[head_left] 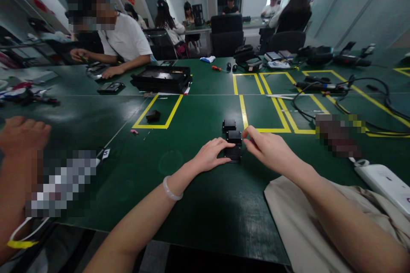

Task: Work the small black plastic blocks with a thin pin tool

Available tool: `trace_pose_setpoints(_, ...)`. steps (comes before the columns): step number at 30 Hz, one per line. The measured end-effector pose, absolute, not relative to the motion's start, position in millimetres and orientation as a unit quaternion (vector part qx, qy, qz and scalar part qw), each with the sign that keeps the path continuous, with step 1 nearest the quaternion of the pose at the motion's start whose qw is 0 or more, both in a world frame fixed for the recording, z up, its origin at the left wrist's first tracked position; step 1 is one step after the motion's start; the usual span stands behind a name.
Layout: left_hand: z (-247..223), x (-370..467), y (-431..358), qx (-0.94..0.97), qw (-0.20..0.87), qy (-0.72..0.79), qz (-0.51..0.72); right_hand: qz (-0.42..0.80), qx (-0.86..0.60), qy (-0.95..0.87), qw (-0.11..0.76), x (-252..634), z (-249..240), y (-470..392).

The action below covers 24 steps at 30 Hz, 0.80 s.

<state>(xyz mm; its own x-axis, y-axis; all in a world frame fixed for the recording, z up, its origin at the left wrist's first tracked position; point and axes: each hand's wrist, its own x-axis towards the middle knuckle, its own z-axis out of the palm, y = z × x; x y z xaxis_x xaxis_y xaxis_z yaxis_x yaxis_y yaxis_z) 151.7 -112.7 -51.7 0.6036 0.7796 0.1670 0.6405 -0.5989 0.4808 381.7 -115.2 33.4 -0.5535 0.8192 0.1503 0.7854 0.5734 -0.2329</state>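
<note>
Three small black blocks stand in a column on the green table. The far block [229, 125] is untouched. My left hand [211, 153] reaches in from the left, thumb and index finger apart, its fingertips touching the near block [233, 154] and close to the middle block [234, 137]. A pale bracelet is on my left wrist. Just right of the middle block is my right hand [261, 143], its thumb and index finger pinched together. Whether something tiny sits between those fingertips is too small to tell.
Yellow tape outlines [243, 113] mark the green table [192, 204]. A small black piece [153, 115] and a black tray [162, 79] lie left and beyond. Cables and a white power strip [384, 185] are at right, beside beige cloth [288, 204]. Another person's hand [25, 136] is at left.
</note>
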Motion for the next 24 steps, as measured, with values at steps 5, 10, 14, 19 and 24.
trace_pose_setpoints(5, -51.7, 151.6, -111.2, 0.875, 0.195, 0.403, 0.186, 0.031, -0.474, -0.874, 0.099, 381.6, 31.9, -112.4)
trace_pose_setpoints(10, -51.3, 151.9, -111.5, 0.873, 0.199, 0.405, 0.187, 0.053, -0.472, -0.873, 0.113, 380.1, 34.6, -113.5)
trace_pose_setpoints(14, -51.7, 152.2, -112.4, 0.87, 0.196, 0.412, 0.189, 0.048, -0.472, -0.871, 0.127, 378.9, 33.3, -114.2)
trace_pose_setpoints(19, -53.4, 152.5, -112.6, 0.87, 0.193, 0.412, 0.191, 0.024, -0.478, -0.872, 0.104, 378.0, 30.2, -113.7)
trace_pose_setpoints(24, -54.6, 152.3, -112.5, 0.871, 0.189, 0.411, 0.19, 0.037, -0.477, -0.868, 0.134, 377.0, 31.6, -115.2)
